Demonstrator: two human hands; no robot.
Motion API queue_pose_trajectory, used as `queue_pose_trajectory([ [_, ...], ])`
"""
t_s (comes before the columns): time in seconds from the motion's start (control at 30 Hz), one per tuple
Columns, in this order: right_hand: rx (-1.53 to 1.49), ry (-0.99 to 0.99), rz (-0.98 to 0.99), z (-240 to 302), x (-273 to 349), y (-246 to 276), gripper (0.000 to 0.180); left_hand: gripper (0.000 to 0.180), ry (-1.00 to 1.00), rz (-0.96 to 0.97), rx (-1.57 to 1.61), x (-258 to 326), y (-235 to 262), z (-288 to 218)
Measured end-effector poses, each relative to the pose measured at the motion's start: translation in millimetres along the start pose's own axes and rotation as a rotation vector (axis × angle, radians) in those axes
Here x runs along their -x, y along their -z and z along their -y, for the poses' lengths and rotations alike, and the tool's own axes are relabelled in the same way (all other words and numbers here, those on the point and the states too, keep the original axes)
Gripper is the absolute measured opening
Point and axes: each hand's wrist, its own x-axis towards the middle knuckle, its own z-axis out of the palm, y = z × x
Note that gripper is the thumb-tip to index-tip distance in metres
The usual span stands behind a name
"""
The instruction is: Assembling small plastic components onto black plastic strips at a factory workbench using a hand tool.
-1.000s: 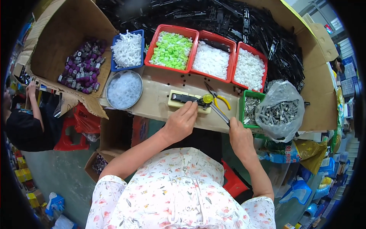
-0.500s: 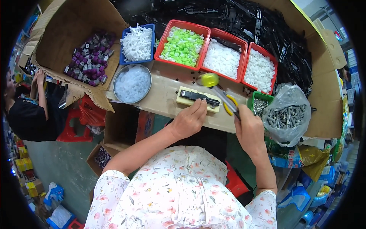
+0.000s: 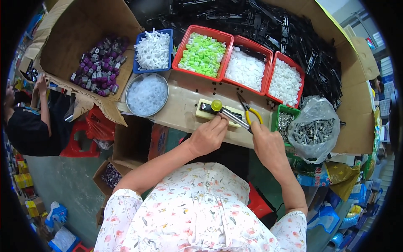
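A pale yellow block (image 3: 204,111) lies on the cardboard-covered bench (image 3: 180,103), with a yellow-green cap (image 3: 216,105) sitting on it. A thin metal rod (image 3: 233,117) slants from the cap toward the lower right. My left hand (image 3: 208,135) is curled at the block's near edge, fingertips touching the block and rod. My right hand (image 3: 267,145) grips the rod's lower end. Yellow-handled pliers (image 3: 250,112) lie just beyond the right hand.
Behind the block stand a blue bin of white parts (image 3: 153,50), a red bin of green caps (image 3: 203,52), two red bins of white pieces (image 3: 246,69), a metal bowl (image 3: 147,94), a box of purple parts (image 3: 98,65), a bag of bolts (image 3: 315,130) and a green bin (image 3: 284,122). Another person (image 3: 29,126) sits left.
The yellow-green cap has moved from the block's right end to nearer its left end. Both hands stay at the block, and the view has shifted slightly.
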Motion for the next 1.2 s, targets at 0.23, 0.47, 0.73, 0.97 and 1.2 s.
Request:
queue_pose_trajectory([
  [0.23, -0.099, -0.065, -0.147, -8, 16, -4, 0.017, 0.031, 0.103, -0.164, 0.060, -4, 23, 20],
  [0.47, -0.088, -0.028, -0.183, 0, 20, 0, 0.021, 0.033, 0.048, -0.064, -0.003, 0, 22, 29],
  [0.73, -0.141, -0.045, -0.248, -4, 41, 7, 0.021, 0.029, 0.053, -0.051, 0.019, -3, 25, 30],
  [0.97, -0.094, -0.128, -0.116, -13, 50, -4, 0.016, 0.028, 0.029, -0.039, 0.008, -7, 28, 31],
  [1.2, -0.164, -0.249, -0.086, -27, 65, -21, 0.016, 0.029, 0.009, -0.049, 0.002, -9, 26, 32],
])
